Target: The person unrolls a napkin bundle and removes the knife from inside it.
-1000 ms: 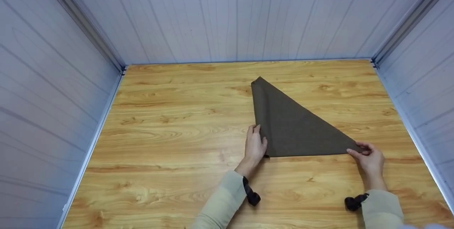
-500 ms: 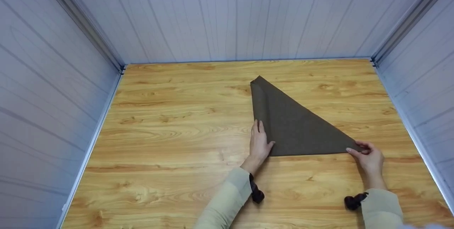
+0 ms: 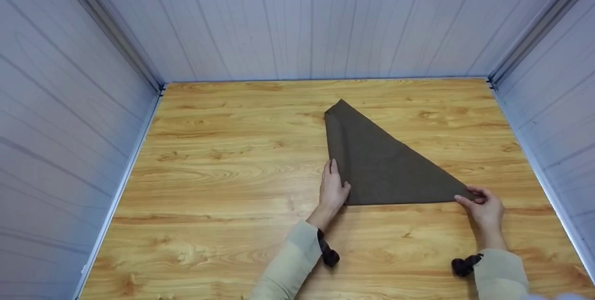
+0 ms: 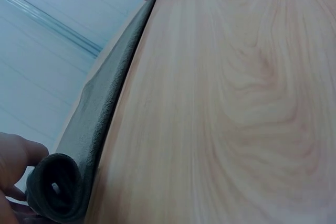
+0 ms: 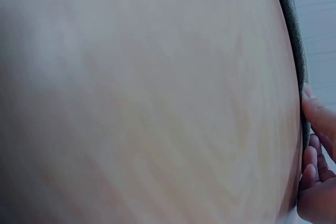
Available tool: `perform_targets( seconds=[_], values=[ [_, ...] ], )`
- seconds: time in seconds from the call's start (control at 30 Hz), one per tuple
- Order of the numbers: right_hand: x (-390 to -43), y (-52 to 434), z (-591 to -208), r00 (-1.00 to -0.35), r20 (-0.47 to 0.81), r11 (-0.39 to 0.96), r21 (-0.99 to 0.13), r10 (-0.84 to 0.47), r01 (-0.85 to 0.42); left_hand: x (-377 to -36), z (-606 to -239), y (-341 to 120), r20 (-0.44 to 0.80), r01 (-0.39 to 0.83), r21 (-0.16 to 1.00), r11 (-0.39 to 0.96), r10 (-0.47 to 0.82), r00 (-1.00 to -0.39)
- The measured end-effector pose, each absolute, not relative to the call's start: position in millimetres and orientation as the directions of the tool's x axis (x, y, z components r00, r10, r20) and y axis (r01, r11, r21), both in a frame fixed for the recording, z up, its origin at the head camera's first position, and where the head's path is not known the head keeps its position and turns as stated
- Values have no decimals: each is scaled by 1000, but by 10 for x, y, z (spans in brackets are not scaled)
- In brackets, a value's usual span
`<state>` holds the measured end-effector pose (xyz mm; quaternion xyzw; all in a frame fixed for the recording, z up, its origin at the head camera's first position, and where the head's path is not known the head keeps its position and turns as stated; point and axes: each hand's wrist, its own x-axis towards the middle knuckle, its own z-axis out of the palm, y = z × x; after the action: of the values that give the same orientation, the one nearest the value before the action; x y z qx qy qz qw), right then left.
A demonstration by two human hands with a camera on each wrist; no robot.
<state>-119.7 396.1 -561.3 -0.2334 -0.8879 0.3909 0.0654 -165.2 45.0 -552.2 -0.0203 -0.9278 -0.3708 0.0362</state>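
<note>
A dark olive-brown cloth (image 3: 395,165) lies on the wooden tabletop as a triangle, its left side turned into a roll. In the left wrist view the end of this roll (image 4: 55,187) shows as a coil with a small hole in the middle. My left hand (image 3: 332,190) grips the near end of the roll, with the fingers along its outer left side and the thumb on the cloth side. At the triangle's right tip, my right hand (image 3: 485,209) pinches the corner between thumb and fingers. In the right wrist view the thumb (image 5: 317,111) lies over the cloth's edge.
Pale panelled walls stand at the back (image 3: 288,21), the left (image 3: 60,128) and the right (image 3: 558,104) of the wooden tabletop (image 3: 209,174). A black strap with a small camera (image 3: 330,256) sits on the left wrist, another camera (image 3: 462,266) on the right.
My left hand went a little right along the roll, then back left. The roll and its far end now sit slightly further left. My right hand has kept its place at the corner.
</note>
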Motion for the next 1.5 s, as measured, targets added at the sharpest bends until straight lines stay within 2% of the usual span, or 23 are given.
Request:
perform_targets(
  seconds=[0.13,0.67,0.9,1.03,1.23,1.5],
  values=[
    [-1173,3961,-5618,-883,-56,586,-729,465,355,-1634,-5538,380,135,96,699,709,1,-991],
    [-1154,3994,-5643,-878,-61,577,-732,475,363,-1606,-5542,108,182,104,707,700,-38,-983],
    [-1168,3992,-5642,-884,-71,580,-730,461,361,-1621,-5515,189,272,181,650,738,-3,-962],
    [-1180,3979,-5633,-885,-49,579,-739,464,345,-1641,-5534,269,249,185,579,794,44,-967],
    [-1188,3964,-5622,-886,-55,577,-740,461,346,-1691,-5597,348,143,103,476,873,39,-989],
    [-1204,3959,-5613,-887,-79,577,-733,455,361,-1710,-5618,317,151,78,481,873,6,-989]
  ],
)
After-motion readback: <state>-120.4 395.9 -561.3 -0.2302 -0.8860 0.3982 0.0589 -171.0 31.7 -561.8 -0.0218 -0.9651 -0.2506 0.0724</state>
